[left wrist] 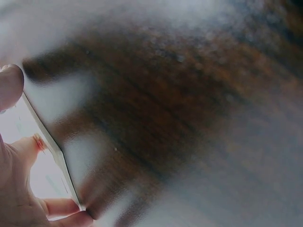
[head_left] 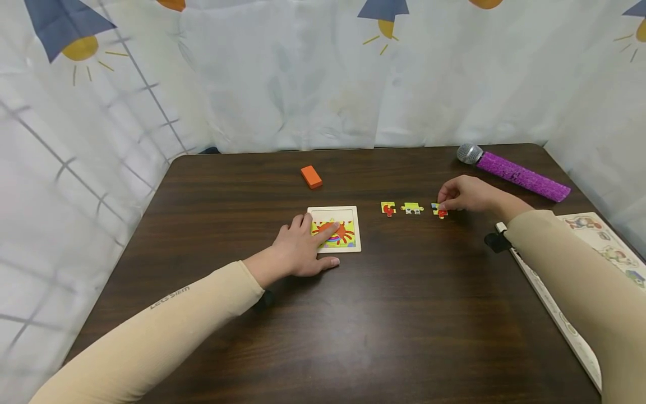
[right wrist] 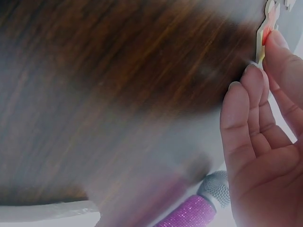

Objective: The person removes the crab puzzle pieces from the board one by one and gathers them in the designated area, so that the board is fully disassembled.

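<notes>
In the head view my left hand (head_left: 303, 247) rests with spread fingers on a small square jigsaw puzzle in a pale frame (head_left: 358, 230). Its picture shows a red sun-like figure on yellow, and an uncovered pale strip runs along the far side. Three loose pieces lie in a row to the right: a red and yellow piece (head_left: 388, 209), a yellow piece (head_left: 412, 208), and a multicoloured puzzle piece (head_left: 442, 214). Thumb and fingertips of my right hand (head_left: 469, 193) pinch that last one at the table surface; the right wrist view shows its edge (right wrist: 259, 45) beside the thumb.
An orange block (head_left: 311, 177) lies beyond the puzzle. A purple glittery microphone (head_left: 520, 172) lies behind my right hand. Under the right forearm, a pale illustrated board (head_left: 595, 233) extends along the right side of the dark wooden table (head_left: 404, 314). Patterned curtains (head_left: 303, 84) surround it.
</notes>
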{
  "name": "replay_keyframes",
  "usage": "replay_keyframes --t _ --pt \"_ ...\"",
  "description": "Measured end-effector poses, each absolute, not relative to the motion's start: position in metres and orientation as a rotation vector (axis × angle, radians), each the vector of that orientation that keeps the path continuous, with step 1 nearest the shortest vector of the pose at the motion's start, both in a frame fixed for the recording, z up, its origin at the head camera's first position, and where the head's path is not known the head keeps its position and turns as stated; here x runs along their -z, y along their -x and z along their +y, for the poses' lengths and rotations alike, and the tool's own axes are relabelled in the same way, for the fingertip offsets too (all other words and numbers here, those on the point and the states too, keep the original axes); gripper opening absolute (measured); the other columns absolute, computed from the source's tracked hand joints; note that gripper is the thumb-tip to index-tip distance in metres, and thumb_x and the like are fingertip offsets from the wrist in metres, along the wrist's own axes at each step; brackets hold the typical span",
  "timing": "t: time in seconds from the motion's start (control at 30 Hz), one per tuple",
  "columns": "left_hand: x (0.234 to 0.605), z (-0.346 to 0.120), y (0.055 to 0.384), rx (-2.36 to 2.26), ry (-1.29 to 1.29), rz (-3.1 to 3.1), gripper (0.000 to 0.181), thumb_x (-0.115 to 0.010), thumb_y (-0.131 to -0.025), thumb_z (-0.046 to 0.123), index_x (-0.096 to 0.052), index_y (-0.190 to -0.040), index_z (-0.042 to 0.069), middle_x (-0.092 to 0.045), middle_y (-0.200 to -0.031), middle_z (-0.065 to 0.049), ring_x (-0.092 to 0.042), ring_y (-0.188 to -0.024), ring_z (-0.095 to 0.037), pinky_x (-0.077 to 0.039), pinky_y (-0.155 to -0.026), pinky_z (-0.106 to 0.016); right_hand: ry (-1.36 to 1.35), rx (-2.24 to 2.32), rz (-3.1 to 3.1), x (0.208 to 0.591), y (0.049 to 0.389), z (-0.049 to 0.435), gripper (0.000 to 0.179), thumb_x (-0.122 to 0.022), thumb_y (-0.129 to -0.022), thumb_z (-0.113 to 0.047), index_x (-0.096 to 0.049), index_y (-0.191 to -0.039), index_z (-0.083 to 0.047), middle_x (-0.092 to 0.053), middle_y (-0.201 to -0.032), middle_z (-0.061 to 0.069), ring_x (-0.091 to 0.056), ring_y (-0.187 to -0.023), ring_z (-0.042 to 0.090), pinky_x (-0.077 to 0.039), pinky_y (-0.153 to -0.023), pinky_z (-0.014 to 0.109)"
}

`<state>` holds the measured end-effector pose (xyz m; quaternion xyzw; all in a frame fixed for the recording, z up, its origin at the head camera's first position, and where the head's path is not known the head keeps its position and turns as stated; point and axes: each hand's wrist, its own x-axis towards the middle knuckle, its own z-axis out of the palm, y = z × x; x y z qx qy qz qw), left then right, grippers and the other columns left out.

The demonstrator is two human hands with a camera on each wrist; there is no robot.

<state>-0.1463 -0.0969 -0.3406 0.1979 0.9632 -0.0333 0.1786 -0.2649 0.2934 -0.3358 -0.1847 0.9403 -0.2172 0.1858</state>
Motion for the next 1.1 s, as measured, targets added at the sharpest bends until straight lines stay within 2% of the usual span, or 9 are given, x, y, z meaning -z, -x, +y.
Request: replay_keyframes --t 0.43,0.67,0.87,0.97,1.1 --pt "0.341 -0.097 0.146 0.095 -0.560 2.724 0.081 -0.047 -0.095 0.072 -0.018 -0.163 0.040 -0.025 -0.161 -0.027 -0.027 -0.148 -0.043 -0.039 -0.111 -0.058 0.556 0.599 2.656 0.335 0.264 0.294 0.015 -0.075 -0.094 -0.016 -0.069 -0.096 -0.003 -0.067 -0.080 0.002 -0.054 -0.072 0.016 -0.045 -0.063 0.029" --pt "0.340 -0.097 0.146 0.094 -0.551 2.721 0.080 -0.048 -0.096 0.072 -0.019 -0.164 0.040 -0.025 -0.161 -0.028 -0.027 -0.148 -0.043 -0.038 -0.111 -0.058 0.557 0.637 2.659 0.328 0.263 0.288 0.024 -0.072 -0.097 -0.018 -0.065 -0.113 -0.001 -0.068 -0.087 0.006 -0.057 -0.078 0.018 -0.047 -0.069 0.034" --pt "0.340 -0.098 0.146 0.097 -0.542 2.716 0.080 -0.046 -0.096 0.072 -0.018 -0.164 0.040 -0.023 -0.161 -0.028 -0.026 -0.148 -0.043 -0.038 -0.111 -0.058 0.689 0.653 2.706 0.323 0.253 0.239 0.032 -0.071 -0.097 -0.018 -0.066 -0.125 -0.003 -0.070 -0.096 0.008 -0.062 -0.086 0.021 -0.050 -0.079 0.039" --pt "0.340 -0.096 0.147 0.093 -0.541 2.713 0.080 -0.045 -0.096 0.072 -0.018 -0.164 0.040 -0.024 -0.160 -0.028 -0.026 -0.148 -0.044 -0.038 -0.111 -0.058 0.790 0.657 2.673 0.326 0.243 0.202 0.036 -0.074 -0.096 -0.019 -0.066 -0.128 -0.004 -0.072 -0.110 0.011 -0.065 -0.095 0.024 -0.053 -0.088 0.043" --pt "0.340 -0.093 0.148 0.087 -0.546 2.706 0.082 -0.045 -0.095 0.074 -0.016 -0.164 0.039 -0.022 -0.161 -0.030 -0.025 -0.148 -0.045 -0.038 -0.112 -0.058 0.939 0.637 2.611 0.331 0.233 0.155 0.042 -0.077 -0.093 -0.020 -0.066 -0.132 -0.007 -0.068 -0.126 0.011 -0.063 -0.109 0.026 -0.052 -0.097 0.045"
